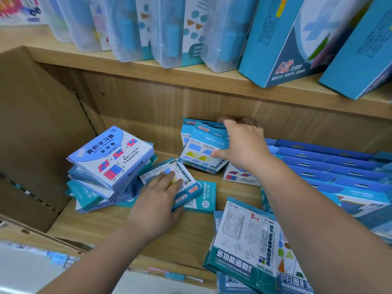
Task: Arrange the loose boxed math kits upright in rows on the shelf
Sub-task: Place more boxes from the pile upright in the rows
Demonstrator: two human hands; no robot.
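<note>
My right hand grips a blue-and-white boxed math kit by its right edge, tilted almost upright at the back of the lower shelf, in front of another upright kit. My left hand lies flat on a second kit lying face up on the shelf board, fingers closing over its near edge. A messy pile of kits leans at the left. Rows of blue kits stand upright at the right.
A cardboard carton wall borders the shelf at the left. More loose kits lie at the front right. A small teal box lies flat mid-shelf. The upper shelf carries clear cases and tall blue boxes.
</note>
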